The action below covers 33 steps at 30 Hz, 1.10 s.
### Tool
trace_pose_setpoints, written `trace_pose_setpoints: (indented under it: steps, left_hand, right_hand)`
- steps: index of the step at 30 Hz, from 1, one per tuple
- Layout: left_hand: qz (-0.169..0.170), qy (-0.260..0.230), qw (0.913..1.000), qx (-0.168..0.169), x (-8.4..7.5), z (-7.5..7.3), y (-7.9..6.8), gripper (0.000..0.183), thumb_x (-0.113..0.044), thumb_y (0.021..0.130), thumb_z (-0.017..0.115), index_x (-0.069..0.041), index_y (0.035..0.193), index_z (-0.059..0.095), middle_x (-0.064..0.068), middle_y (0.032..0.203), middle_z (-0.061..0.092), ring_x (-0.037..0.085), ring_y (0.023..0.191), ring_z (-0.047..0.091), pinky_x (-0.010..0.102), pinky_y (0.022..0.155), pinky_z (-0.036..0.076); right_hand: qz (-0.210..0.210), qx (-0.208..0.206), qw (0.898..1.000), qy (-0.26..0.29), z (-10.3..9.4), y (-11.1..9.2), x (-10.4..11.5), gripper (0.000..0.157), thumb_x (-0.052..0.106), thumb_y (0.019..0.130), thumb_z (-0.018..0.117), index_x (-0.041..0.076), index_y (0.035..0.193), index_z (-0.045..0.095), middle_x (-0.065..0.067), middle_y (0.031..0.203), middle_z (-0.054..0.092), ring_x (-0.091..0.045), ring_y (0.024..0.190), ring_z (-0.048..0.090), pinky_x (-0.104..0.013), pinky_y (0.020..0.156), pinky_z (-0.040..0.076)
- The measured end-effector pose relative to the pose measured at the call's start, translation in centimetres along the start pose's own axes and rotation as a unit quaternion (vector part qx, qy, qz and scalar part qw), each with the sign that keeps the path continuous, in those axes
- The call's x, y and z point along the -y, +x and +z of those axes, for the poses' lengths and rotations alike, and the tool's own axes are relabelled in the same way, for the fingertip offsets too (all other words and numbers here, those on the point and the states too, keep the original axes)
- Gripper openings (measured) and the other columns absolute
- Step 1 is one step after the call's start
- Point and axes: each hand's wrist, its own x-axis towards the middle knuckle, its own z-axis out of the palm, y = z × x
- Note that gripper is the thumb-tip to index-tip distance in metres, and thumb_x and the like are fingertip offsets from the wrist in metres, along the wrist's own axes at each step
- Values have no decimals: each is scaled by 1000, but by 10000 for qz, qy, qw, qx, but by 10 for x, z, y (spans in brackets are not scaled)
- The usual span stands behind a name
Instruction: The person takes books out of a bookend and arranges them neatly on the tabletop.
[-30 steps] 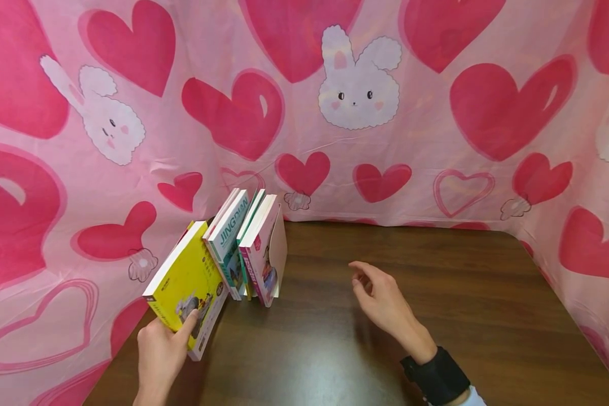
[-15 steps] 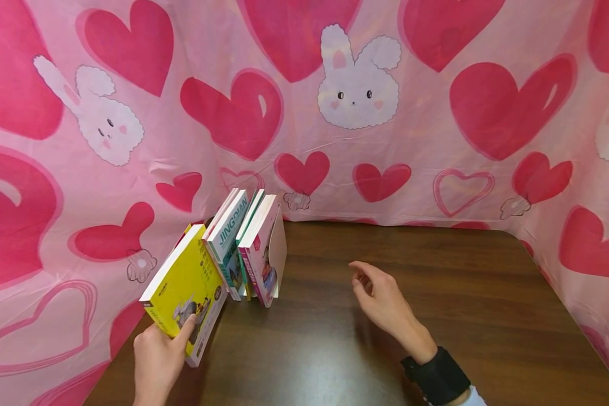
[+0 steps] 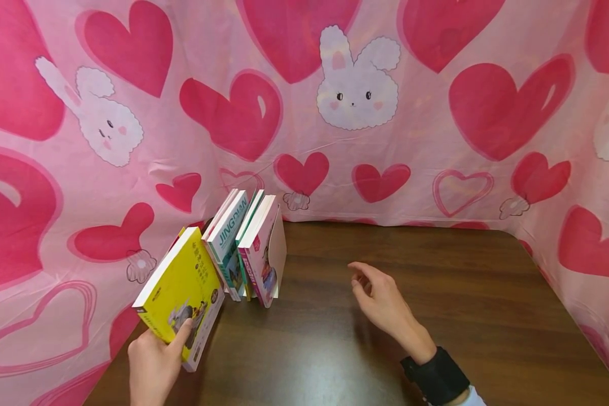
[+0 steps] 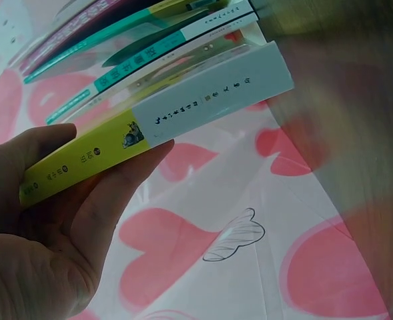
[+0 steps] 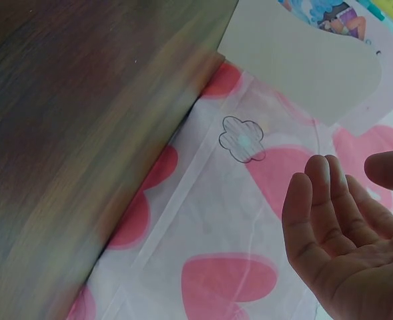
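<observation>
My left hand grips a thick yellow book by its near lower edge, thumb on the cover and fingers behind. The left wrist view shows its yellow and white spine between thumb and fingers. The book is upright and slants left of a row of standing books, including a teal JINGDIAN book and a pink book. A pale bookend stands at the row's right side. Over the table's middle, my right hand holds nothing; its fingers are loosely bent, also in the right wrist view.
The dark wooden table extends right of the books. A pink cloth with hearts and rabbits hangs around its back and sides. Behind the yellow book, a red and yellow edge shows; the rest is hidden.
My left hand has drawn the yellow book a little toward me and to the left, away from the row. The right hand has stayed almost still.
</observation>
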Motion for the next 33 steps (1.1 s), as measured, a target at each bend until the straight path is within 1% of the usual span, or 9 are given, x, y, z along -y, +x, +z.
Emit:
trace_pose_setpoints:
  steps: [2, 7, 9, 13, 22, 24, 28, 30, 33]
  left_hand:
    - [82, 44, 9999, -39, 1, -1, 0, 29, -12, 86, 87, 12, 93, 73, 28, 78, 72, 35, 58, 69, 17, 42, 42]
    - [264, 117, 9996, -65, 2, -4, -1, 30, -11, 85, 87, 12, 99, 74, 30, 83, 73, 38, 61, 70, 12, 45, 40]
    - [311, 119, 9994, -70, 2, -6, -2, 30, -10, 85, 87, 12, 101, 74, 30, 87, 74, 40, 63, 71, 11, 46, 40]
    - [354, 105, 9993, -109, 0, -8, -4, 30, -9, 84, 88, 11, 102, 75, 30, 88, 74, 41, 63, 71, 12, 47, 40]
    - [185, 131, 9997, 34, -7, -12, -6, 33, -11, 86, 88, 11, 107, 75, 31, 91, 74, 42, 65, 72, 12, 47, 40]
    - [158, 182, 9997, 67, -8, -13, -6, 35, -11, 86, 88, 11, 109, 74, 31, 92, 74, 42, 65, 72, 14, 46, 42]
    - [98, 312, 9994, 67, -10, -17, -6, 36, -12, 85, 88, 11, 109, 74, 30, 89, 74, 40, 63, 71, 24, 46, 45]
    - [75, 349, 9993, 68, -11, -18, -5, 37, -13, 85, 89, 11, 110, 74, 30, 89, 74, 40, 63, 71, 27, 46, 46]
    - [79, 349, 9993, 75, -13, -20, -5, 39, -12, 85, 89, 11, 112, 73, 31, 90, 74, 42, 64, 72, 24, 46, 46]
  right_hand:
    - [-15, -2, 10000, 10, 1, 0, 0, 32, 1, 97, 68, 7, 129, 68, 4, 96, 64, -14, 86, 60, -40, 74, 59]
    - [-61, 2, 10000, 25, 1, 0, 0, 32, 2, 97, 69, 7, 128, 68, 4, 95, 64, -13, 86, 61, -44, 74, 59]
    - [-64, 3, 10000, 16, 1, 0, 0, 31, 2, 97, 69, 7, 128, 68, 4, 95, 64, -13, 86, 61, -43, 74, 59]
    - [-53, -13, 10000, -4, 1, 1, 0, 32, 1, 97, 68, 7, 128, 69, 5, 96, 64, -12, 86, 61, -40, 73, 59]
    - [-31, -34, 10000, -15, 1, 1, 0, 32, 2, 97, 68, 6, 128, 69, 5, 96, 65, -13, 86, 61, -42, 73, 59]
    - [-14, -26, 10000, -16, 1, 2, -1, 32, 2, 97, 67, 7, 128, 69, 5, 96, 65, -13, 86, 61, -42, 73, 59]
    - [0, 4, 10000, -34, 0, 2, -2, 32, 3, 97, 68, 7, 129, 68, 5, 96, 64, -13, 86, 61, -42, 74, 59]
    - [11, 16, 10000, -45, 0, 2, -2, 32, 3, 98, 68, 7, 129, 68, 5, 96, 64, -13, 86, 61, -41, 74, 58]
    - [31, 28, 10000, -45, -1, 1, -2, 31, 4, 98, 68, 8, 129, 68, 4, 96, 64, -13, 86, 60, -38, 74, 58]
